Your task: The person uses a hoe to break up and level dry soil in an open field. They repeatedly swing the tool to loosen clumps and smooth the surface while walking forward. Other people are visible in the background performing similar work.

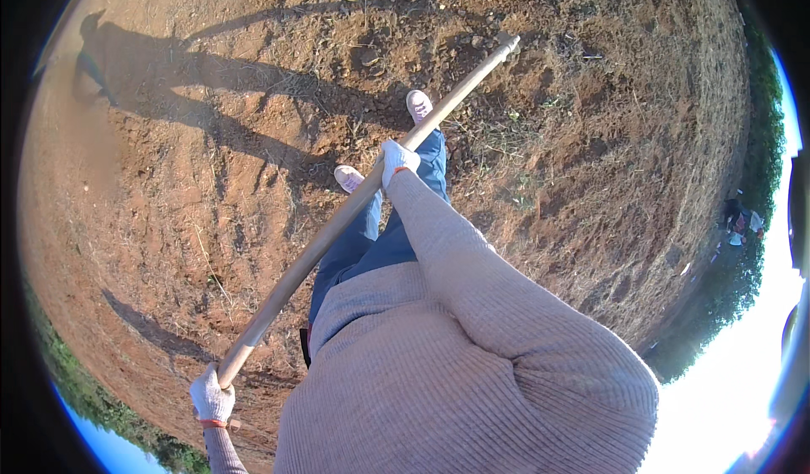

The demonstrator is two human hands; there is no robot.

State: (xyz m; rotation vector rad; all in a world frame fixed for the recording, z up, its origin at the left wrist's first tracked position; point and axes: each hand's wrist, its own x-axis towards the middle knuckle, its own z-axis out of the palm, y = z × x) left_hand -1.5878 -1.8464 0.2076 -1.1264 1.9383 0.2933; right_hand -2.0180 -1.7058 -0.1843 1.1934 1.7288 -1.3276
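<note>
A long wooden tool handle (310, 252) runs slantwise across my front, from low at the left to the upper right. My left hand (212, 397), in a white knit glove with an orange band at the wrist, is closed around its near end. Further along, at about the middle of the shaft, my right hand (398, 159) grips it in a matching glove. The far end (510, 43) lies over the loose soil beyond my feet; a small head seems fixed there, too unclear to name its kind.
Dry reddish soil (569, 189) with straw, clods and stones surrounds me. My pale pink shoes (418, 105) stand on it near the handle. A person's shadow (209, 72) stretches to the upper left. Green bushes (696, 341) and a heap of mixed items (739, 222) are at the right edge.
</note>
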